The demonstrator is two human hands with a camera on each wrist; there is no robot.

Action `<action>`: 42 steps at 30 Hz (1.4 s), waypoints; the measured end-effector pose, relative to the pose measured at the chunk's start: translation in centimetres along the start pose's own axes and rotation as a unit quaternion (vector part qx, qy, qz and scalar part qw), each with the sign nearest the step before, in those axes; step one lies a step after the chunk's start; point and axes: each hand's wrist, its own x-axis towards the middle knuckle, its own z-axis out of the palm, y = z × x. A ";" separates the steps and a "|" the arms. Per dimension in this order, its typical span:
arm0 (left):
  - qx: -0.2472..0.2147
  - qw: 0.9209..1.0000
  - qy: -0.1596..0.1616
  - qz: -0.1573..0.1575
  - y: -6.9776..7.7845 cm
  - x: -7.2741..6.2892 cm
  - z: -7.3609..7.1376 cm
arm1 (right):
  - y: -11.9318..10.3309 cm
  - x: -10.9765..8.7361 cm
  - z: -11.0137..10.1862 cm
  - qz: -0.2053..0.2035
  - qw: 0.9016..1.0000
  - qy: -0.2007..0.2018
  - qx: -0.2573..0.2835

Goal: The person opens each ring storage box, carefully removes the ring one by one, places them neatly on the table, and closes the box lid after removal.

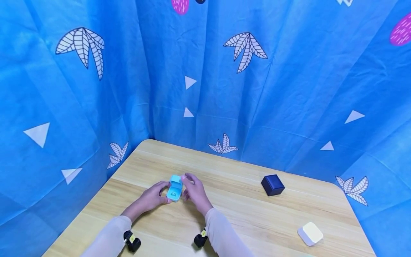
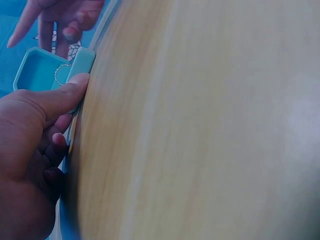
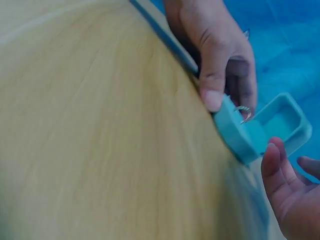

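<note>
A turquoise ring box [image 1: 175,186] stands on the table with its lid raised. A ring [image 3: 245,114] sits upright in its lower half. My left hand [image 1: 153,197] holds that lower half from the left side; its thumb [image 2: 70,92] lies along the front wall in the left wrist view. On the other side, my right hand [image 1: 196,193] is beside the lid with its fingers loosely extended. In the right wrist view, the right hand's fingertips [image 3: 274,144] overlap the near edge of the open box.
A dark blue box [image 1: 273,185] stands closed at the back right of the wooden table [image 1: 237,217]. Nearer the front right corner lies a small white box [image 1: 310,233] with a cream top. Blue patterned curtain [image 1: 205,71] hangs behind and on both sides.
</note>
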 end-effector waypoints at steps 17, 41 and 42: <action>-0.005 1.000 -0.003 -0.002 -0.3 0.4 0.1 | -1.2 -3.3 1.8 -0.112 0.987 0.068 -0.094; -0.003 1.000 -0.004 -0.003 -0.2 0.4 -0.1 | 0.5 -3.9 3.9 -0.105 0.980 0.057 -0.157; -0.003 1.000 -0.004 -0.003 -0.3 0.3 -0.1 | 0.6 -3.9 4.0 -0.104 0.981 0.057 -0.157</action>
